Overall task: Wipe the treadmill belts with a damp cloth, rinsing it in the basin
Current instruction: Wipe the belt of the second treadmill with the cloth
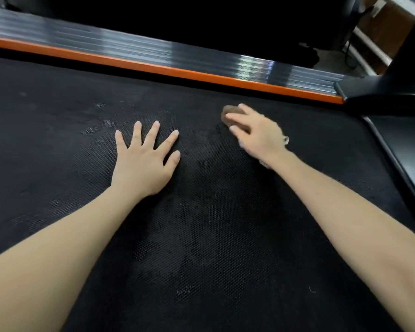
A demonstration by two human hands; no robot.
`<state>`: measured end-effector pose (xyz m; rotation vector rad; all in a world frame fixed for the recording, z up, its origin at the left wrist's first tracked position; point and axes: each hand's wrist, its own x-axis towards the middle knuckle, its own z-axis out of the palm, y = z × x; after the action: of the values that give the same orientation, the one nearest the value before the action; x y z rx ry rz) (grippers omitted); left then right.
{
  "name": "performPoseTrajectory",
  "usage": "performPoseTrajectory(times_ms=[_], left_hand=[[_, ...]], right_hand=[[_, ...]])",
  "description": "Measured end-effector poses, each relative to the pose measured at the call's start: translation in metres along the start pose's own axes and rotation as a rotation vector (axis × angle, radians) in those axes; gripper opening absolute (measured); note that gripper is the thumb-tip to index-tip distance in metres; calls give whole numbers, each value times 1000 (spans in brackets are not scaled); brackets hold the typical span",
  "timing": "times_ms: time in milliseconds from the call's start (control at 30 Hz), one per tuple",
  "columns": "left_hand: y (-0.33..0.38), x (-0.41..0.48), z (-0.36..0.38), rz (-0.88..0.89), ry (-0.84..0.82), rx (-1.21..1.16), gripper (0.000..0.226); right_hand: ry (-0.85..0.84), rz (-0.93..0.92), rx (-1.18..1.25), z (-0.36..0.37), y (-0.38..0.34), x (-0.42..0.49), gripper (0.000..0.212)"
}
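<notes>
Treadmill belt [213, 236]: our left hand [144, 164] lies flat, fingers [153, 133] spread, holding nothing; our right hand [256, 133], fingers curled, grips the cloth [228, 112] nearer the orange rail [153, 67].

Far side: glossy black ribbed side rail edged with an orange strip [153, 56], streaked with bright reflections.
Beyond the rail: dark, unlit space; no detail can be made out.
Upper right corner: brown wooden panel [388, 27], pale horizontal bars [369, 40], thin black cable [346, 51].
Right edge: matte black upright post [412, 44].
</notes>
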<state>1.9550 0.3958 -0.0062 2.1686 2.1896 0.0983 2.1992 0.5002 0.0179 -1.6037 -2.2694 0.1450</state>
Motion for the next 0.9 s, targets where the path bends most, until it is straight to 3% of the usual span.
performPoseTrajectory(times_ms=[167, 267, 333, 433, 500, 567, 733, 833, 900], left_hand=[[0, 1, 5, -7, 35, 7, 58], [1, 2, 5, -5, 37, 13, 61], [1, 1, 6, -10, 42, 12, 66], [-1, 2, 6, -4, 38, 14, 72], [-2, 2, 4, 1, 31, 4, 73], [-3, 2, 4, 5, 27, -4, 73], [0, 1, 4, -6, 28, -3, 61], [2, 0, 2, -6, 16, -7, 59], [1, 1, 2, -2, 13, -16, 58]], right_hand=[[155, 472, -69, -11, 61, 41, 33], [198, 580, -65, -4, 32, 58, 29], [174, 466, -14, 13, -16, 66, 27], [94, 151, 102, 43, -86, 68, 26], [65, 37, 115, 42, -90, 66, 28], [59, 59, 51, 30, -56, 65, 29], [135, 360, -9, 2, 31, 57, 31], [127, 320, 72, 5, 2, 46, 28], [85, 165, 143, 12, -31, 19, 27]])
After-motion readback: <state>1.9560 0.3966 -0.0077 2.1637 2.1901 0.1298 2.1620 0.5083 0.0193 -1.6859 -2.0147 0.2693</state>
